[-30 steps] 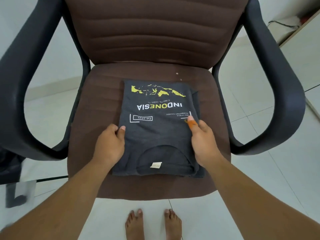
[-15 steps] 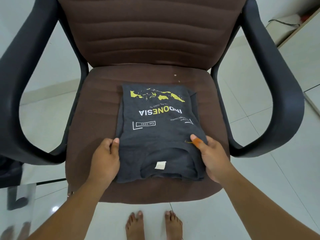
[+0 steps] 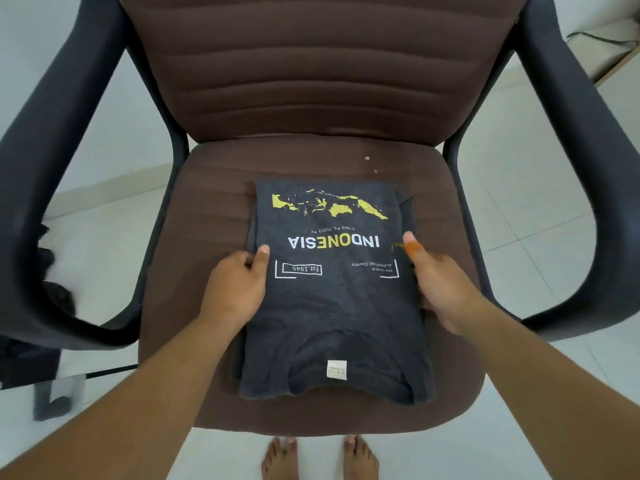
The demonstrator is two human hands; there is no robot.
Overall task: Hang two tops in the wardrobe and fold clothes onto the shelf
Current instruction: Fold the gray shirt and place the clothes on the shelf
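Chair (image 3: 214,258): brown ribbed seat and backrest, black armrests; top of the backrest and outer curves of both armrests cut off by the frame edges. Two pale specks lay on the seat beyond the right hand's fingers.

Floor (image 3: 540,258): pale tiles, seen around and under the chair. A dark blurred shape at the far left edge, outside the left armrest, could not be identified.

T-shirt (image 3: 332,306): dark grey, folded into a rectangle, lying flat on the chair seat between the two hands. Collar with a small white label pointed toward the person; printed side up, showing a yellow map, "INDONESIA" in white and yellow, and small white boxed text, all upside down from this view. The finest lettering was too small to read. Folded-under layers showed as offset edges along the right and left sides.

Left hand (image 3: 239,289): gripped the shirt's left edge, thumb on top, fingers tucked underneath and hidden.

Right hand (image 3: 440,282): held the shirt's right edge, orange-stained thumb on top; fingers hidden beneath the cloth.

Bare feet (image 3: 318,459): on the floor nearer than the hands, partly cut off.
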